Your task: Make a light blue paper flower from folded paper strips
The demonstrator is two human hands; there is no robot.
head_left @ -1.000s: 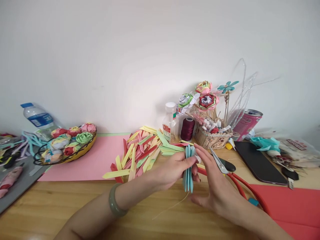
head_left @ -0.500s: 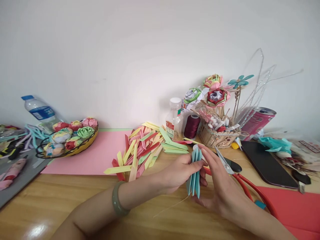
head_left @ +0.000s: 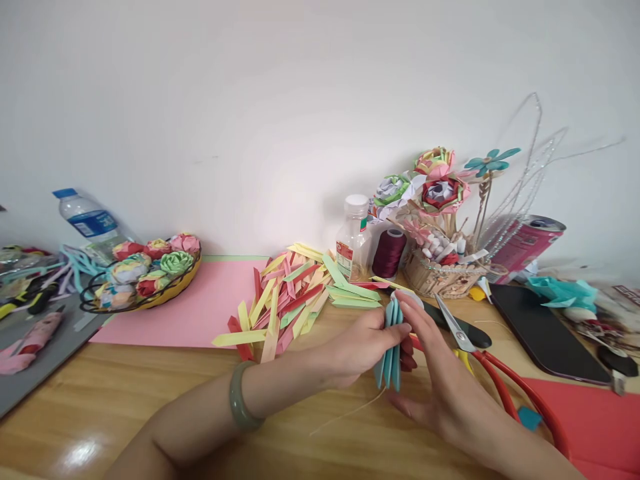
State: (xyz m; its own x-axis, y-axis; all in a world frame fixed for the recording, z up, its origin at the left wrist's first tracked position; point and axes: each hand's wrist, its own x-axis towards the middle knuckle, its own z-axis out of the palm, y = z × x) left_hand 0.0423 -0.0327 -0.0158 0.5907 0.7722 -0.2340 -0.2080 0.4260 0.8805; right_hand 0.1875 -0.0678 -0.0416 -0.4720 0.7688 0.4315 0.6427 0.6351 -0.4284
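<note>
Left hand (head_left: pixel 357 350) clamps blue papers (head_left: pixel 393 363) crosswise, well off the tabletop's (head_left: pixel 125 380) back edge; right hand (head_left: pixel 440 393), fingers apart, flanks their right.

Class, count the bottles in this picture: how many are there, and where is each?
2. A blue-capped bottle is at the left, behind the yellow basket; a white-capped bottle is near the middle, beside the dark red thread spool. Others may be hidden.

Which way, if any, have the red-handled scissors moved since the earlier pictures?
No. Judged against the maroon thread spool, the red-handled scissors keep their place; both shifted rightward in the picture together, so the view likely turned.
</note>
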